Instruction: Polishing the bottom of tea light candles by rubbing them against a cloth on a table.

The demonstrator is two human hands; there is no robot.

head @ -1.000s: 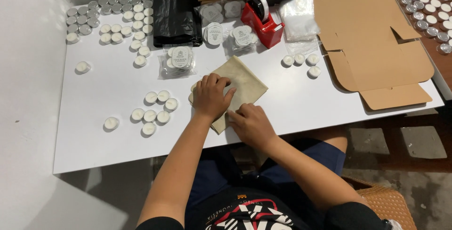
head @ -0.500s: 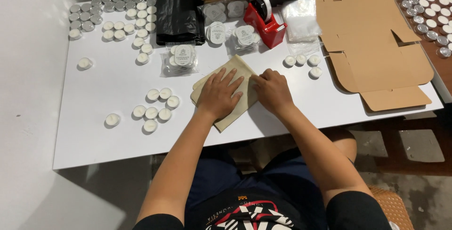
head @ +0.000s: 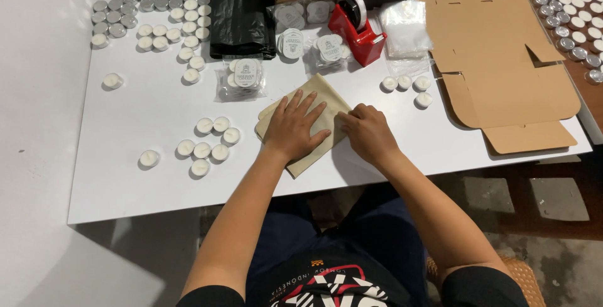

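— What was under the hands?

— A tan paper bag (head: pixel 314 103), lying flat near the front edge of the white table (head: pixel 125 175), roughly mid-table. The left hand (head: pixel 294 126) lay on top of it, palm down, fingers spread open and pressing it flat.

— And the other one?

— The right hand (head: pixel 367 132) rested at the bag's right edge, fingers curled in and pinching that edge; how tightly, I could not tell.

— What lay close by?

— To the left, a small cluster of white tealight candles (head: pixel 207 143), apart from the bag. Just behind the bag sat a clear packet of round items (head: pixel 242 77), and further back more such packets (head: pixel 308 33).

— Beyond that?

— A red tape dispenser (head: pixel 358 27) stood behind and to the right, beside a stack of clear plastic bags (head: pixel 405 27). Four loose candles (head: pixel 408 87) sat right of the bag. An unfolded cardboard box (head: pixel 502 62) lay flat at the right end, a black plastic bag (head: pixel 242 11) at the back, and rows of candles (head: pixel 151 18) filled the far left corner.
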